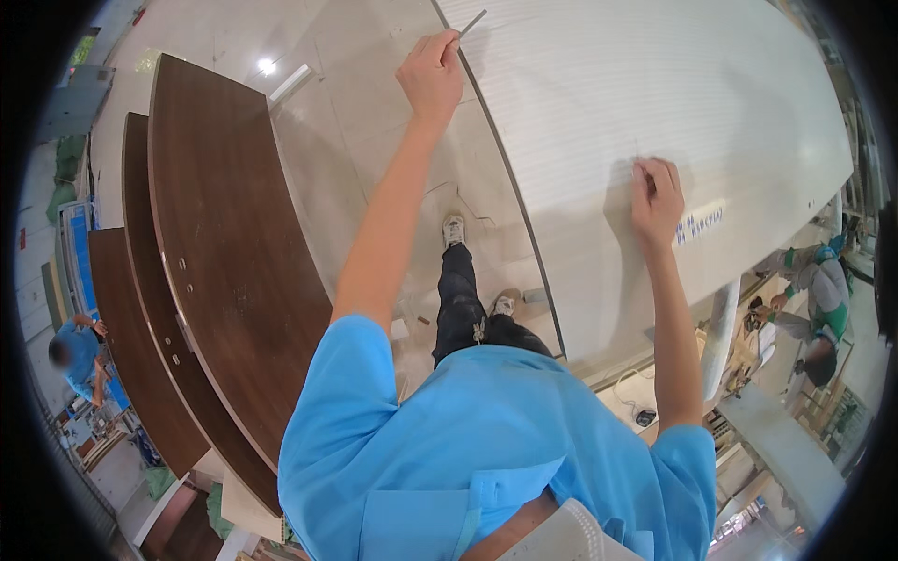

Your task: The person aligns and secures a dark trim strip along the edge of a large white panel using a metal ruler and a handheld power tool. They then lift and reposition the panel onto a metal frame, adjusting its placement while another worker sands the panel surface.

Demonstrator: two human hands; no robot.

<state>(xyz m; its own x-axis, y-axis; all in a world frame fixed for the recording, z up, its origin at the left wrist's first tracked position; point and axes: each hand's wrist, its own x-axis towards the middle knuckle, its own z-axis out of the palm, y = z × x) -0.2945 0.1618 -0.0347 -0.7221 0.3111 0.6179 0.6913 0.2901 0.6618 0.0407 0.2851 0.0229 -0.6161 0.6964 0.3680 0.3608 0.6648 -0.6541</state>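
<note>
Blue handwriting (702,224) on white panel (571,122), right hand (659,201) nearby

Smooth, faintly glossy white panel (655,112)

My left hand (434,77) pinches a slim grey strip (474,22) by one side of a white panel (571,112); my right hand (659,201), fingers curled, is over it beside blue handwriting (702,222). Brown boards (220,206) stand leftward.

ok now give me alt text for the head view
The wearer's left hand pinches a thin grey strip near the edge of a large white panel; the right hand, fingers bent, is over the panel. Dark brown boards are at left, the wearer's blue shirt below.
</note>
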